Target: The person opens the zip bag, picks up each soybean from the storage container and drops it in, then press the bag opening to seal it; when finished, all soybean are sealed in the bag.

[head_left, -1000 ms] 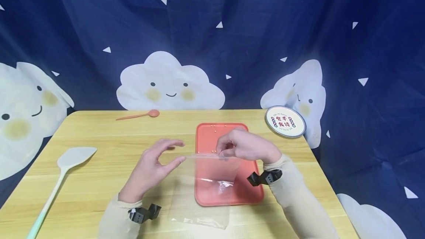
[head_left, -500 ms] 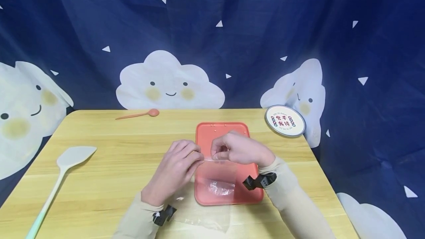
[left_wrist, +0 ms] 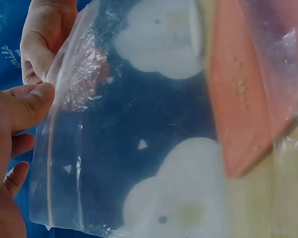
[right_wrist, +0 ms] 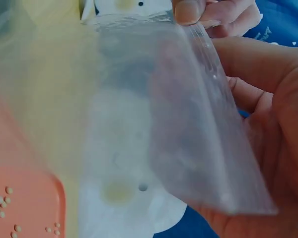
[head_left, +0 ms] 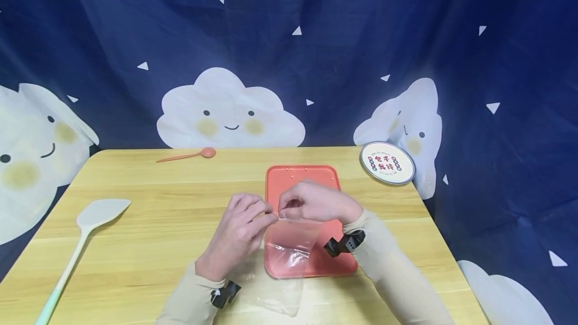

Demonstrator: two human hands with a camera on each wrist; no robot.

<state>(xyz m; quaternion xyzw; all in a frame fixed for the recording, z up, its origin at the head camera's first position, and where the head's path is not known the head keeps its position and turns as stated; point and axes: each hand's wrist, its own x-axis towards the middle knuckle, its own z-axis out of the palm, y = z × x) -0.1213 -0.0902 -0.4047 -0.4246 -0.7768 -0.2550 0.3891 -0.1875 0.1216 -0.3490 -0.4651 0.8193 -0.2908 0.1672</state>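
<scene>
A clear zip-lock bag [head_left: 281,290] hangs from both hands above the table, its zip edge uppermost. Thumb and fingers of my left hand [head_left: 237,232] pinch that edge, also plain in the left wrist view, where the bag [left_wrist: 154,114] fills the middle. Close beside it, my right hand [head_left: 318,203] pinches the same edge with curled fingers. Through the film shows part of a red tray [head_left: 336,260] lying below. Small pale round pieces [right_wrist: 1,201] lie on the tray in the right wrist view. Whether the bag's mouth is sealed, I cannot tell.
At the left lies a white spatula [head_left: 97,213] with a green handle end. A red spoon [head_left: 207,153] rests near the table's back edge. A round plate [head_left: 387,163] with red characters stands at the back right corner. A blue curtain [head_left: 280,14] hangs behind.
My left hand has moved right, to beside my right hand, and now pinches the bag's zip edge. The right hand has slid a little left, and the bag's lower end has shifted left.
</scene>
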